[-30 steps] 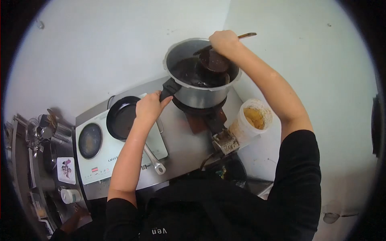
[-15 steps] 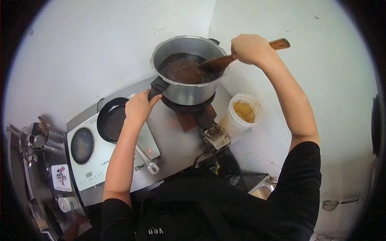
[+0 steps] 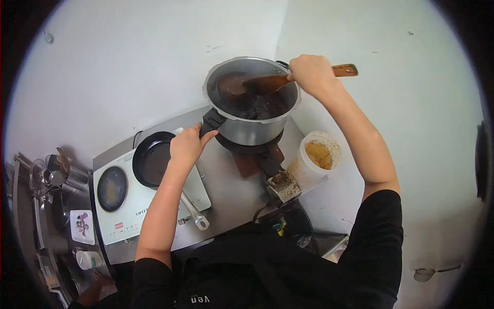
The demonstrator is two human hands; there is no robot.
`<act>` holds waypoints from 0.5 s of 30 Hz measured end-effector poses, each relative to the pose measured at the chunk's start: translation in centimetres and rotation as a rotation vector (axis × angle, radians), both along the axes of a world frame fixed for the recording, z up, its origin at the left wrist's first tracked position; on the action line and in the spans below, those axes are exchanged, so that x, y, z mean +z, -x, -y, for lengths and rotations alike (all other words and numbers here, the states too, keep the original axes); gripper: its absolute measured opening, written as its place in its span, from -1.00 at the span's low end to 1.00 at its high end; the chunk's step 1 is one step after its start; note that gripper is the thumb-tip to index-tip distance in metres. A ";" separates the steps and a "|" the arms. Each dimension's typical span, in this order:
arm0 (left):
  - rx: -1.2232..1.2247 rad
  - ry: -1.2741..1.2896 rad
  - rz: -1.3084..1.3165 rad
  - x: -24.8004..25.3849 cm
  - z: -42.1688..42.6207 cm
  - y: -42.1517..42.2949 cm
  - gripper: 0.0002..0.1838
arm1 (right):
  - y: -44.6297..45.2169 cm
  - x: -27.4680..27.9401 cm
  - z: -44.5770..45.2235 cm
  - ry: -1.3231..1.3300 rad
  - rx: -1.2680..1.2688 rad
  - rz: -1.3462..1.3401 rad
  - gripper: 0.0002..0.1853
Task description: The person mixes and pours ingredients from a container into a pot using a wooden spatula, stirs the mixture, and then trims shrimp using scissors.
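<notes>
- Left hand (image 3: 188, 147): I am closing it around the black handle (image 3: 212, 122) of the metal pot (image 3: 254, 133), fingers curled over the grip.
- Right hand (image 3: 312, 74): I am clenching it around the wooden paddle (image 3: 266, 85), whose broad blade is reaching into the pot; the handle end is projecting past my fist.
- Pot: I am viewing it standing on a dark round burner (image 3: 268, 148), with dark brown contents (image 3: 257, 107) lying inside, below the rim.
- Left side: I am seeing a black frying pan (image 3: 153, 159) resting on a white cooktop (image 3: 136, 201), near my left forearm.
- Right side: I am observing a white tub (image 3: 307, 169) standing near the burner, holding something yellow.
</notes>
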State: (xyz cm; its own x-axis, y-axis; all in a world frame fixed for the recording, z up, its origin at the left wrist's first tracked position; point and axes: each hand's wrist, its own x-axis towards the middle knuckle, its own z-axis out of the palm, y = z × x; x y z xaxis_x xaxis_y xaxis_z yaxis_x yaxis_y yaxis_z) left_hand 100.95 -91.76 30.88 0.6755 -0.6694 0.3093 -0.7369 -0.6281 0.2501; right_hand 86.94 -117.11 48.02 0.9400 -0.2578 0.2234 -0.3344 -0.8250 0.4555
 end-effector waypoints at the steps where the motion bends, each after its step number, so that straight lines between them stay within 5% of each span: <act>1: 0.007 -0.015 -0.001 0.1 0.0 0.0 -0.29 | 0.2 0.2 0.5 0.034 -0.001 0.045 -0.89; 9: -0.006 -0.011 0.032 -0.2 0.1 -0.3 -0.28 | 1.0 -3.4 3.8 0.099 0.084 0.242 -0.91; 15: -0.008 -0.002 0.025 -0.2 0.1 -0.2 -0.28 | 0.5 -4.7 4.3 -0.032 0.042 0.134 -0.88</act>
